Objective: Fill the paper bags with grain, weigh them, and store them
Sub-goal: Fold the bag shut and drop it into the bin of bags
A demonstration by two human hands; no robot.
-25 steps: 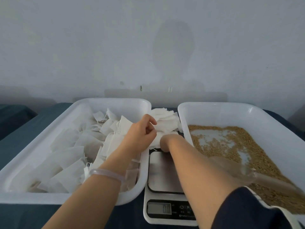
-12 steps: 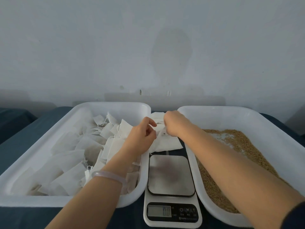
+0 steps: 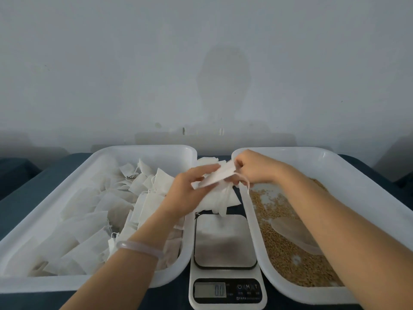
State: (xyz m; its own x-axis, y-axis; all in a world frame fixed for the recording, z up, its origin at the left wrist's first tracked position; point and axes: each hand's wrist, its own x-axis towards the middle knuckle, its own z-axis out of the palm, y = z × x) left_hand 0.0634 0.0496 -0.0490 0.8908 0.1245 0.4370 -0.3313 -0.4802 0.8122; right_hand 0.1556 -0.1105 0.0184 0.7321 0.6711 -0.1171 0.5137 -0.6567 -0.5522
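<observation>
two trays point(image 3: 143, 151) point(image 3: 290, 151), one scale point(image 3: 225, 240), one scoop point(image 3: 297, 236)

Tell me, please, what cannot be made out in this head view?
- Mouth of the paper bag: head view, covered by the fingers of the right hand.
- Scoop handle: head view, behind the right forearm.
- Scale button labels: head view, too small.

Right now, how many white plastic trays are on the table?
2. The left tray, left of the scale, holds paper bags; the right tray, right of the scale, holds grain. No other seems hidden.
</observation>
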